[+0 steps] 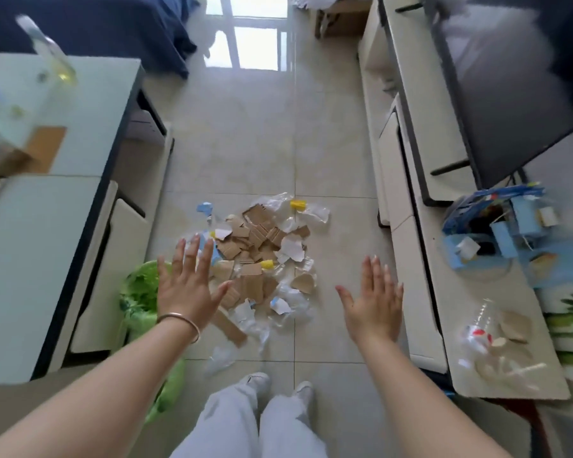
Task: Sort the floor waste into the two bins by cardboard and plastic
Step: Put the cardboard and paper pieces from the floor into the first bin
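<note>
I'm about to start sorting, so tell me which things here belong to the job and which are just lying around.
For the job:
- waste pile on the floor: cardboard pieces, clear plastic scraps
- green-lined bin, left of the pile
- both hands, open and empty: left, right

Just lying about:
- bottle on the left table
- blue craft model
- television

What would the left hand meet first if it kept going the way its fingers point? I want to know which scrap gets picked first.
Probably the blue and white scraps at the left edge of the mixed pile of brown cardboard and clear plastic. The open left hand seems held above the floor, so depth is uncertain.
</note>
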